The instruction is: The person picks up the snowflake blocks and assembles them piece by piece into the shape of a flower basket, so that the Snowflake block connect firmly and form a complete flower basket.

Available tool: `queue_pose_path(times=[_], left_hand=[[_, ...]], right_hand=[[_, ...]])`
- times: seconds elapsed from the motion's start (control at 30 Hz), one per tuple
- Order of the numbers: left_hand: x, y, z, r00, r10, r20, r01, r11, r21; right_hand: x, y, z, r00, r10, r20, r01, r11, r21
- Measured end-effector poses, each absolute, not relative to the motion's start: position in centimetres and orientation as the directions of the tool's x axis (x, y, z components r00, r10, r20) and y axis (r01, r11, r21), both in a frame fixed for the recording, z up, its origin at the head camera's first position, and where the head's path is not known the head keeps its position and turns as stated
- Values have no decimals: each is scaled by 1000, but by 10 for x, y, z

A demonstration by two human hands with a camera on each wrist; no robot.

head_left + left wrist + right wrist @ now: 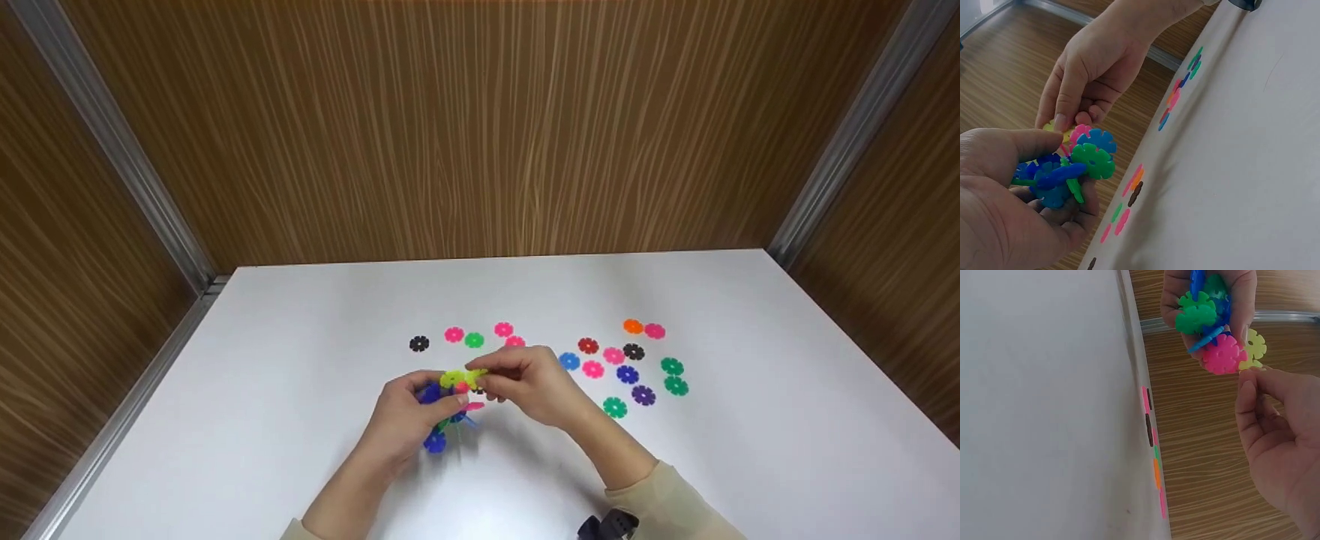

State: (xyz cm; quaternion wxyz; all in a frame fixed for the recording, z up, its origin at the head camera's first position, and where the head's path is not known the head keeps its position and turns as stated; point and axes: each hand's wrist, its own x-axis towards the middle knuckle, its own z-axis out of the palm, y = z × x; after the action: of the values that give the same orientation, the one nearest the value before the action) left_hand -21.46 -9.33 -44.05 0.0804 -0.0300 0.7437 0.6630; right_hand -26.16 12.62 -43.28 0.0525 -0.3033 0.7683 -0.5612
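My left hand (pixel 401 420) grips a cluster of interlocking flower-shaped plastic discs (pixel 1092 161) above the table, mostly blue and green with pink. Part of the cluster is hidden by the palm and fingers. Two yellow discs appear at its upper side; one yellow disc (pixel 1255 342) stands beside a pink disc (pixel 1223 355) of the cluster. Thumb and forefinger of my right hand (pixel 536 386) pinch the other yellow disc (pixel 476 376) by its edge, right against the first one. In the right wrist view its remaining fingers curl loosely below.
Loose notched discs lie flat on the white table (pixel 300 337): a black disc (pixel 419 343) and several pink and green ones behind the hands. More lie to the right, among them an orange disc (pixel 633 326). A black object (pixel 609 525) shows by the right sleeve.
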Motion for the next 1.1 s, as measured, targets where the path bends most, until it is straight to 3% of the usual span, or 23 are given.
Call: queue_pose_path(times=[0.37, 0.7, 0.9, 1.1], left_hand=[[-213, -92, -438, -987, -4, -158, -157, 164, 974], [-217, -95, -435, -985, -69, -160, -169, 144, 975], [-221, -103, -430, -964, -170, -205, -223, 92, 971], [-219, -105, -427, -965, -167, -201, -214, 69, 974]], right_hand=[[-258, 120, -437, -817, -513, 264, -443, 265, -857], [-271, 130, -439, -825, -517, 227, -385, 222, -896], [-295, 131, -456, -871, -477, 113, -322, 382, -866], [-308, 120, -468, -842, -536, 66, -397, 532, -748]])
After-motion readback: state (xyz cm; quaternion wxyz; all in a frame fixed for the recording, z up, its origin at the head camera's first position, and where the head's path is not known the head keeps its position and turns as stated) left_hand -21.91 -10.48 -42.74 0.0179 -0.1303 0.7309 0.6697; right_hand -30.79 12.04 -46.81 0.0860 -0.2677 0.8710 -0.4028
